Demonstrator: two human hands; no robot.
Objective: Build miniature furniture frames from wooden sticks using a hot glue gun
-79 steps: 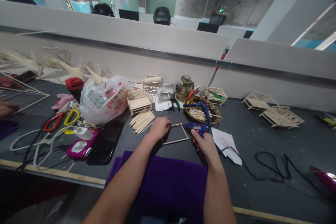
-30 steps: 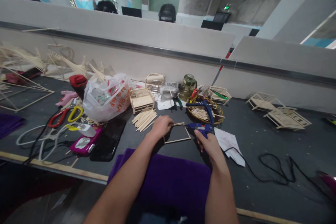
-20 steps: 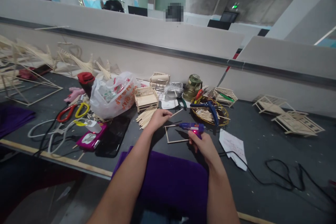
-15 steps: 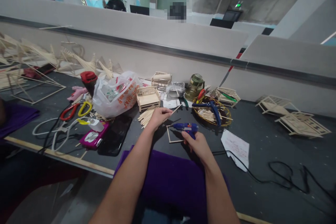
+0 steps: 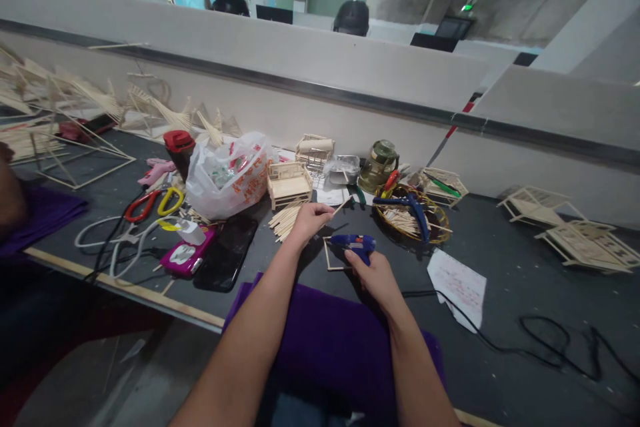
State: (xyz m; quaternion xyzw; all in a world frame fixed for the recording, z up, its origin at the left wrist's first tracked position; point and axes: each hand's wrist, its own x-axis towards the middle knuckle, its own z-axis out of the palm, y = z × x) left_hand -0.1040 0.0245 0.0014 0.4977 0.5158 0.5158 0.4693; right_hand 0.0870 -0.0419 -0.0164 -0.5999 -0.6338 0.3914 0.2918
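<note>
My left hand [image 5: 313,221] pinches a thin wooden stick [image 5: 343,205] that slants up to the right above the table. In my right hand [image 5: 369,268] is a blue hot glue gun [image 5: 354,242], its nozzle pointing left. The nozzle is at the upper left corner of a small frame of wooden sticks [image 5: 328,259] lying on the table; whether it touches cannot be made out. Part of that frame is hidden by the glue gun and my right hand. Behind my left hand lies a pile of loose sticks [image 5: 286,220].
A wicker basket [image 5: 443,235] holds sticks and a blue-handled tool. Left are a plastic bag [image 5: 225,177], a black phone [image 5: 226,253], a purple power bank [image 5: 187,255] and scissors [image 5: 170,201]. Paper [image 5: 457,287] and a black cord [image 5: 500,345] lie right. Stick models [image 5: 290,185] stand behind.
The whole view has shifted slightly. My left hand stays pinched on the stick, and the glue gun's nozzle remains by the frame's upper left corner.
</note>
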